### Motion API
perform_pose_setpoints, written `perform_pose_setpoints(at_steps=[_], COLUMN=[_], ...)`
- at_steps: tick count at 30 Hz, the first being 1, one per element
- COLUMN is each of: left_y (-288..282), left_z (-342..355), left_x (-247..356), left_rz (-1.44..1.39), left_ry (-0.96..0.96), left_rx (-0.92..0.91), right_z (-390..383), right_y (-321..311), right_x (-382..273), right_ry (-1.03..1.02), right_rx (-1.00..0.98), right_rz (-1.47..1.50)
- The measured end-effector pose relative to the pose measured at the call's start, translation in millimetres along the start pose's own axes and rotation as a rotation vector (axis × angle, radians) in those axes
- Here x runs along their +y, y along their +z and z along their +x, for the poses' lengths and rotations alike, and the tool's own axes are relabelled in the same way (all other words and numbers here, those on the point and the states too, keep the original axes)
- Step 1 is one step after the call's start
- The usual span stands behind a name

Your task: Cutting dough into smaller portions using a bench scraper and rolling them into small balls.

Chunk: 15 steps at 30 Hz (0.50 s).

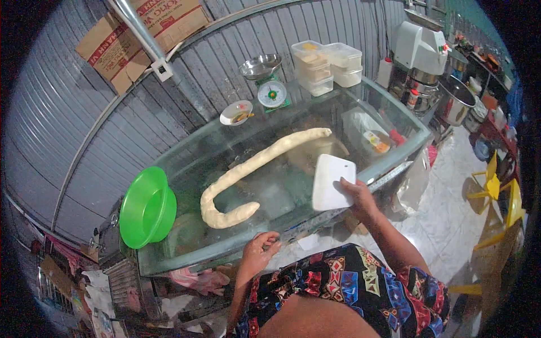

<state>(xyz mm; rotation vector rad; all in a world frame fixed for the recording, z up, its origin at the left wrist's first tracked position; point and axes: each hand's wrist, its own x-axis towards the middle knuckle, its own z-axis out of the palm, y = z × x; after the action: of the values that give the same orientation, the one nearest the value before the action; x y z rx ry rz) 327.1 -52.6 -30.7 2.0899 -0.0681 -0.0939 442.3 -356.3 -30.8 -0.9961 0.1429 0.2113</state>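
Observation:
A long roll of pale dough (246,167) lies on the glass-topped table, bent into a hook at its left end. My right hand (356,197) grips a flat white dough scraper (333,183) with rounded corners. It is held above the table's front right part, to the right of the dough. At the front edge of the table, my left hand (261,250) is loosely curled, with a gap between thumb and fingers and nothing visible in it. The short end of the dough is just beyond this hand.
The glass table (194,260) carries a green basin (163,211) on its left. A kitchen scale (273,94), a white bowl (235,114) and stacked plastic containers (315,70) stand along the back. Beyond the right end are a mixer (420,49) and yellow chairs (490,180).

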Motion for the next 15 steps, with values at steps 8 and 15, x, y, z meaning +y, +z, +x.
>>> perform_pose_setpoints(at_steps=[8, 15], left_y=[38, 45], left_z=[91, 215], left_x=[50, 47], left_rz=[0.496, 0.738], left_ry=[0.065, 0.32], left_rx=[-0.064, -0.1], right_z=[49, 86], right_y=[-73, -108], right_x=[-48, -37], right_ry=[-0.078, -0.152], right_rx=[0.089, 0.157], right_rz=[0.033, -0.087])
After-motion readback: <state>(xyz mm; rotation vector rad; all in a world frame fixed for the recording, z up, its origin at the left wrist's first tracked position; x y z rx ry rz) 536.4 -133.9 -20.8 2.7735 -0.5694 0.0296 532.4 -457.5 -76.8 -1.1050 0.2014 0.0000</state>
